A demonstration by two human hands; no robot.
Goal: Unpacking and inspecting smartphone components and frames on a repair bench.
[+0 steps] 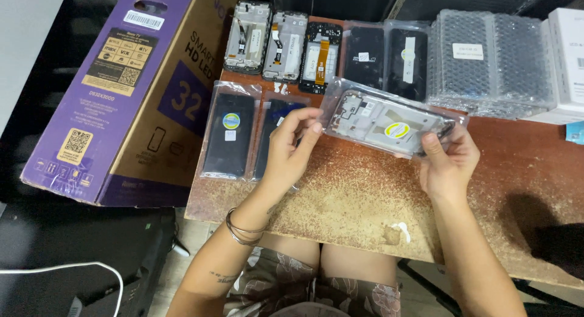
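Head view: two hands hold a bagged phone frame above the worn wooden table (365, 195).

Left hand (291, 148) pinches one end of the clear bag (389, 119), right hand (449, 162) grips the other, keeping it level, probably for inspection. Inside lies a pale screen frame with a round yellow-green sticker, just in front of the row of bare phone frames (283, 40).

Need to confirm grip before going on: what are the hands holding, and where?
Both hold one bagged phone frame: left hand pinches its left end, right hand grips its right end.
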